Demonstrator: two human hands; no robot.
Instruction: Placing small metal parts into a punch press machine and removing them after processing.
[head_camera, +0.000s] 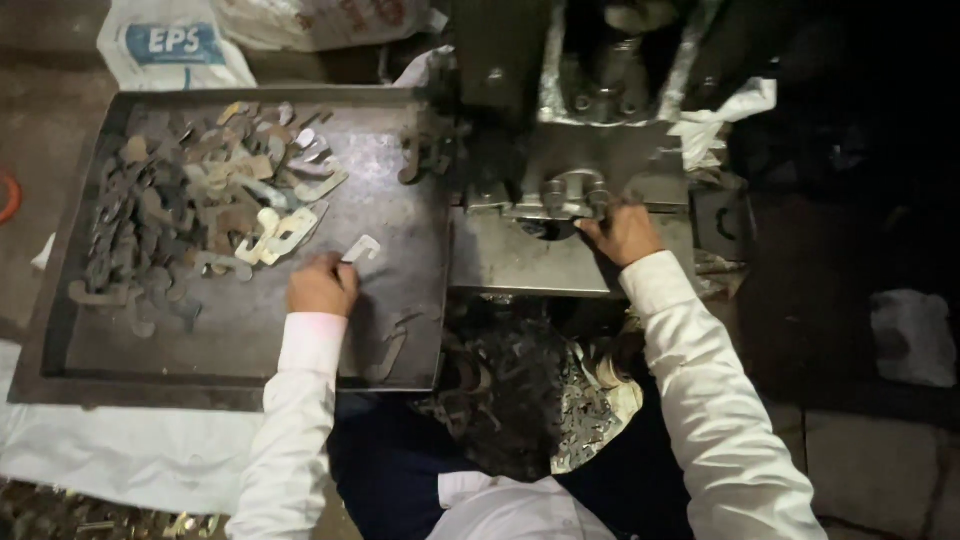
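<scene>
My left hand (322, 284) pinches a pale flat metal blank (361, 248) over the steel tray (250, 350); my right hand (622, 232) rests fingers-down at the press die (560, 195), grip unclear.

Pretty dim spot overall, with the right side almost black. The floor (870, 450) looked like worn stone or concrete slabs, with a pale crumpled rag (912, 335) lying on it at right. White plastic sacks (170, 45) sat at the far left, and a white sheet (120, 455) covered the near-left ground.
</scene>
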